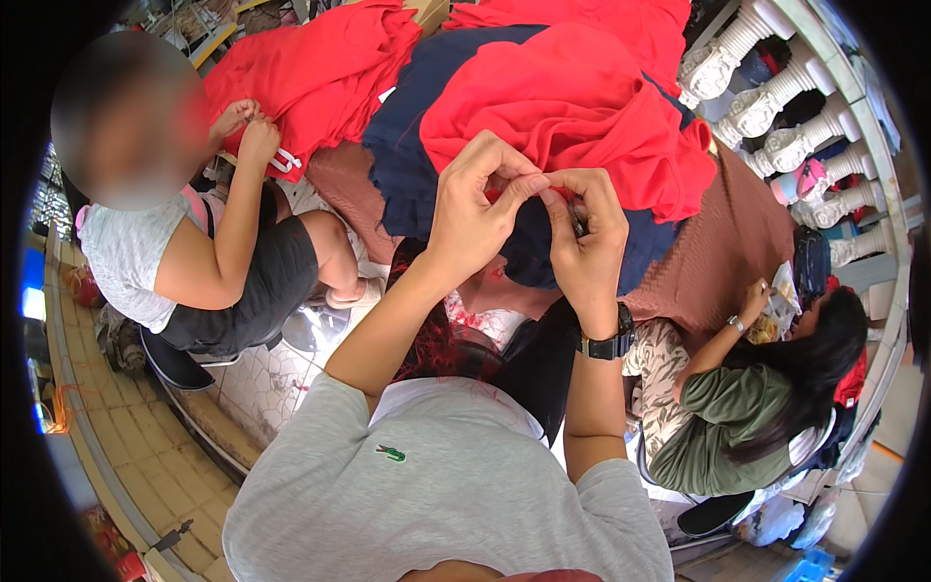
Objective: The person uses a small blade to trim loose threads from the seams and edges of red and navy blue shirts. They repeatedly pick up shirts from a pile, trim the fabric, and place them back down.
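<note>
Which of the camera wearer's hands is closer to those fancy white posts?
Right. The right hand is on the side toward the white posts, though well apart from them; the left hand is farther off to the left.

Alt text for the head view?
The wearer's left hand and right hand are close together, pinching, above red fabric heaped on navy cloth; anything held is unclear. A co-worker in grey sits at left, another in green at right.
</note>
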A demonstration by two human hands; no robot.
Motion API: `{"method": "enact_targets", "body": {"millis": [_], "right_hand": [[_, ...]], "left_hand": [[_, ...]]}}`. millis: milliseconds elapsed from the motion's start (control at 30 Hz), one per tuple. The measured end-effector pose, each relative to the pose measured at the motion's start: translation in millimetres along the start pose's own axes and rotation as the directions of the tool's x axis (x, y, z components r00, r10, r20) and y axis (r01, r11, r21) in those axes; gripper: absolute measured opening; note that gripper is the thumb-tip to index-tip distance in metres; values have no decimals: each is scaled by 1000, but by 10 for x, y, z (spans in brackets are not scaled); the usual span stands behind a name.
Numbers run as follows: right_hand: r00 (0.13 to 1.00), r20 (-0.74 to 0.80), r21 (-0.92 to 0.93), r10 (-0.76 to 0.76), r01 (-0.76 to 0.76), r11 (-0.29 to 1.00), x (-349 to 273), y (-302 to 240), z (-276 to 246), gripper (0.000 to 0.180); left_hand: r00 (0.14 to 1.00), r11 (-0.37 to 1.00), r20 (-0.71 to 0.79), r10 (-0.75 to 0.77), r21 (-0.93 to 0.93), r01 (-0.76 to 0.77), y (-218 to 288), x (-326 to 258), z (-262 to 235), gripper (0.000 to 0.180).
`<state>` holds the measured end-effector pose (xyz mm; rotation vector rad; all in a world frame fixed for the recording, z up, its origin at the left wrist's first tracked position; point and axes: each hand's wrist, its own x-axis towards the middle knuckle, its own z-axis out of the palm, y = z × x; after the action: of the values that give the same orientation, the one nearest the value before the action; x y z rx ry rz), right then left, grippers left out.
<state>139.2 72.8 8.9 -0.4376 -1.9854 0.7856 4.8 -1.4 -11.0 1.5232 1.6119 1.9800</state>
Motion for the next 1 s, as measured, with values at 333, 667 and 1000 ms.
{"method": "enact_targets", "body": {"millis": [333, 667, 1000], "right_hand": [[984, -53, 201, 168, -154, 967, -18, 168, -1, 11], [978, -207, -70, -21, 7, 998, -45, 34, 30, 8], [859, 252, 300, 446, -507, 808, -276, -140, 128, 42]], "left_hand": [[981, 950, -14, -195, -252, 185, -42, -26, 46, 19], [958, 909, 128, -256, -306, 284, -101, -65, 6, 12], [957, 888, 145, -250, -360, 287, -48, -46, -4, 12]]}}
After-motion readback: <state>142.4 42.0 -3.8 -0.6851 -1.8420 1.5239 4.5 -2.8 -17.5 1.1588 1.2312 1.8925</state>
